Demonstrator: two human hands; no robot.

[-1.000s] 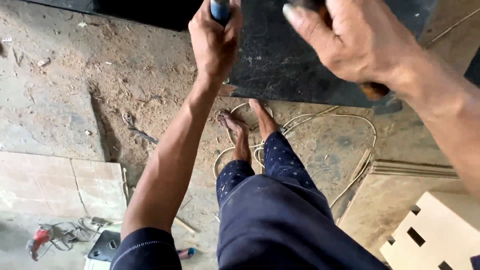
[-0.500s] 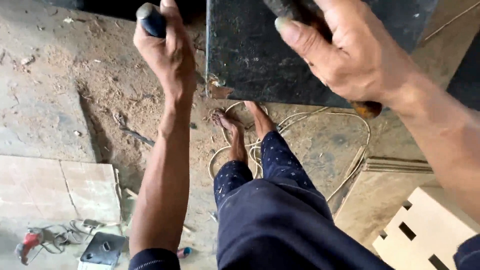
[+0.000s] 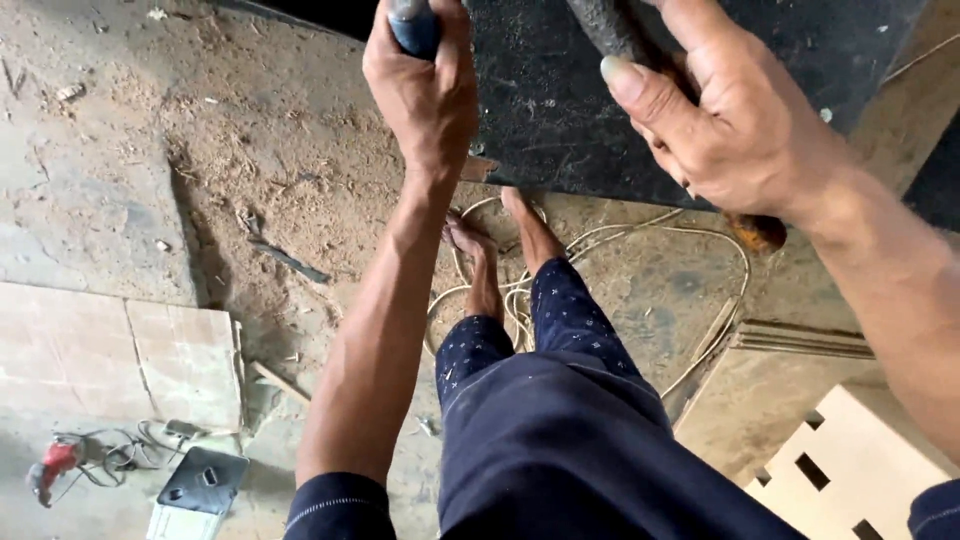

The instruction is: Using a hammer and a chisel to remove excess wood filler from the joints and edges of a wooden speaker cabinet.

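A dark panel [image 3: 560,110] fills the top of the view above a sawdust-strewn floor [image 3: 150,150], pale cord [image 3: 620,240] looped by bare feet. The left hand [image 3: 420,95] grips a blue-handled tool [image 3: 412,22]; the right hand [image 3: 740,120] clasps a dark handle [image 3: 615,30], perhaps a hammer.

Left hand [image 3: 420,85] with the blue-handled tool [image 3: 412,22] swung out left over the sawdust floor [image 3: 150,150] half a second ago, now back at the dark panel's [image 3: 560,120] edge. Right hand [image 3: 740,120] dropped slightly lower, more of its dark handle [image 3: 615,28] showing.
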